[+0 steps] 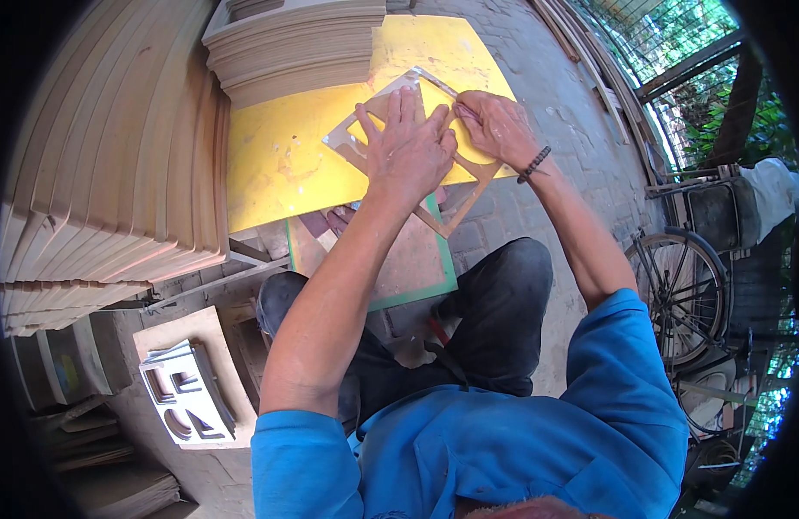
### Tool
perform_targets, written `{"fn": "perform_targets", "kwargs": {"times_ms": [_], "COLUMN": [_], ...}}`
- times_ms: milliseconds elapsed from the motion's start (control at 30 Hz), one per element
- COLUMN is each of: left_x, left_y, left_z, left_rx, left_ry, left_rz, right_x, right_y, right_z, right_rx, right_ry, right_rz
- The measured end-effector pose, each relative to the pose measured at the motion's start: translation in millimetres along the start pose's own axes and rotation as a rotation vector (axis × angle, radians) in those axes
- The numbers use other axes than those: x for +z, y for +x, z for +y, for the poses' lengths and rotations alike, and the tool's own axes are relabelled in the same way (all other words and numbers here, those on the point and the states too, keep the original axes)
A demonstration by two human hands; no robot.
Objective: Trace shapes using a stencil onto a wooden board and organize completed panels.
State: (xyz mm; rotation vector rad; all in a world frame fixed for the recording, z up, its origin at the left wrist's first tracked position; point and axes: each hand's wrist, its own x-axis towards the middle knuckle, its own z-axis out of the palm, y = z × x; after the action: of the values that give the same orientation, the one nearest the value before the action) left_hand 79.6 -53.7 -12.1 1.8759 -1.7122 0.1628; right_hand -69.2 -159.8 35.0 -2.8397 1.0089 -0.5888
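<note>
A thin brown board with cut-out openings (474, 197) lies tilted on a yellow sheet (274, 182), its near corner jutting past the sheet's front edge. My left hand (408, 147) rests flat on the board with its fingers spread, pressing on its middle. At the board's far right side my right hand (496, 125) is closed, fingertips bent down and pinched together near the edge of an opening. Whatever sits between those fingertips is hidden. A dark bead bracelet (535, 164) circles my right wrist.
Stacked wooden boards with openings (295, 52) stand at the sheet's far left, beside a taller stack of boards (114, 130). A green-edged panel (417, 272) is below the sheet. White cut-out plates (187, 394) lie at lower left. A bicycle wheel (680, 294) stands at right.
</note>
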Motion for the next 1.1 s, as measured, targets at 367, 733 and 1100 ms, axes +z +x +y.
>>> {"fn": "perform_targets", "kwargs": {"times_ms": [367, 733, 1100], "left_x": [-10, -37, -43], "left_y": [3, 0, -7], "left_z": [1, -16, -13], "left_rx": [0.021, 0.179, 0.221], "left_ry": [0.038, -0.021, -0.013], "left_rz": [-0.119, -0.363, -0.365], "right_x": [1, -30, 3], "right_y": [3, -31, -12], "right_z": [-2, -2, -1], "right_rx": [-0.037, 0.149, 0.081], "right_ry": [-0.082, -0.046, -0.014], "right_rz": [0.046, -0.034, 0.043]}}
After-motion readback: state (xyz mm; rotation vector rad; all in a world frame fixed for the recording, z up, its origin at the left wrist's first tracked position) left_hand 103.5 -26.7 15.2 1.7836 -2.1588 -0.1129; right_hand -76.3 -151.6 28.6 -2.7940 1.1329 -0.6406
